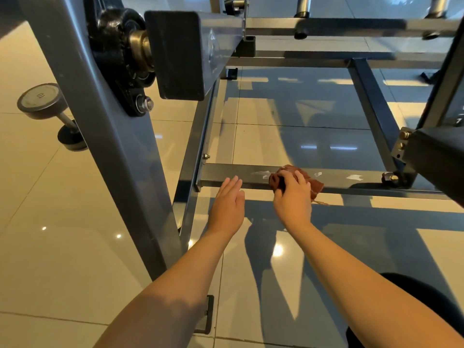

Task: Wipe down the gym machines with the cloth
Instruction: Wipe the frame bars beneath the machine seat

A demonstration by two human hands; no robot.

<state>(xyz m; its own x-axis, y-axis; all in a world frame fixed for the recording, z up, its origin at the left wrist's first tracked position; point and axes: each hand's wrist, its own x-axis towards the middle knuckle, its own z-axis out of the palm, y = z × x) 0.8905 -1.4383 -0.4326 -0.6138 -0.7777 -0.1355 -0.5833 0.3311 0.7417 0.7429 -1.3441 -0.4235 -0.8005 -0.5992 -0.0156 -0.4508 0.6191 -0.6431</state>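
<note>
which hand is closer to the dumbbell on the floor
Left. The left hand lies flat at the low bar, on the side toward the dumbbell. The right hand holds the cloth farther right along that bar.

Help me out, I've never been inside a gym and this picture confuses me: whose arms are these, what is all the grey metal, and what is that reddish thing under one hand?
The camera sits on a person's head and looks down, so both arms are their own. The grey metal is the frame of a gym machine on a tiled floor. The right hand presses a reddish-brown cloth onto a low crossbar, fingers curled over it, beside some white smears. The left hand is flat, fingers straight, at the bar's near edge and holds nothing. At far left is a dumbbell.
</note>
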